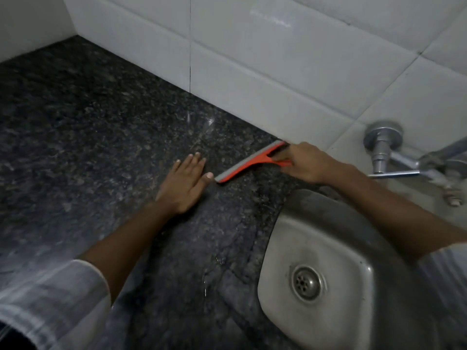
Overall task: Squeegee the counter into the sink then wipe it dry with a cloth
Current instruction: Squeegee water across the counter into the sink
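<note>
An orange squeegee (249, 161) with a grey blade lies edge-down on the dark speckled granite counter (88, 127), close to the tiled back wall. My right hand (307, 161) is closed around its handle, just beyond the sink's far-left corner. Flat on the counter rests my left hand (185, 181), fingers spread, its thumb tip almost touching the blade's near end. The steel sink (280, 238) with its round drain (308, 282) sits at the lower right. Thin streaks of water show on the counter near the sink's left rim. No cloth is in view.
A metal wall tap (384, 145) with a lever sticks out above the sink at the right. White tiled walls (252, 59) bound the counter at the back and left. My light plaid sleeves fill the lower left and right corners.
</note>
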